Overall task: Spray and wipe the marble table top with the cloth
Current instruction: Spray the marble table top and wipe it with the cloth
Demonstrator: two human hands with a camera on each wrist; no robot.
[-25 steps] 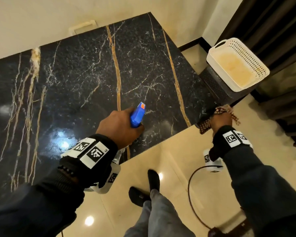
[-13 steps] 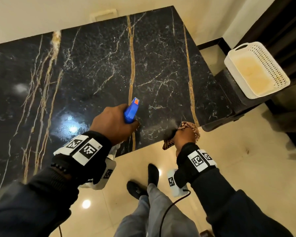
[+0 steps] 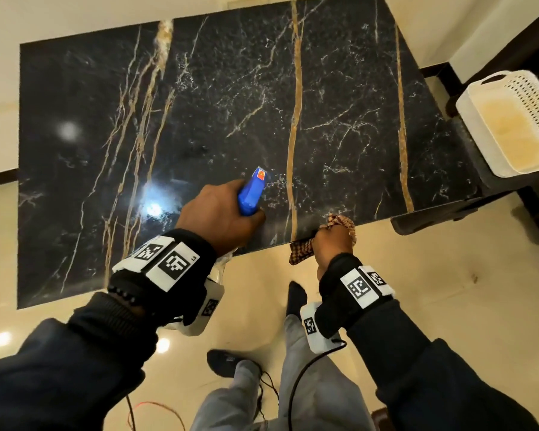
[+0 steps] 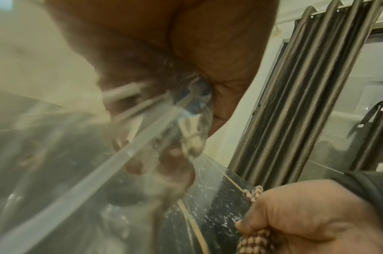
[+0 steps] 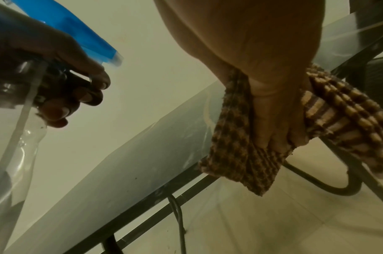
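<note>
The black marble table top [image 3: 231, 98] with gold and white veins fills the head view. My left hand [image 3: 221, 217] grips a clear spray bottle with a blue trigger head [image 3: 253, 191], held over the near edge with the nozzle pointing out across the table. In the right wrist view the left hand's fingers [image 5: 77, 96] curl round the trigger under the blue head [image 5: 77, 34]. My right hand [image 3: 332, 244] clutches a bunched brown-and-cream checked cloth [image 3: 339, 220] at the table's near edge, right of the bottle. The cloth [image 5: 240, 154] hangs below the fist.
A white perforated plastic basket [image 3: 511, 122] sits on a dark stand at the right end of the table. Grey curtains [image 4: 294, 86] hang beyond it. Black metal table legs [image 5: 338, 189] and a cable run under the top. My feet stand on the cream tiled floor [image 3: 417, 275].
My right hand with the cloth has moved left along the near edge, from the table's right corner toward the bottle. The view has shifted left, showing more of the table.
</note>
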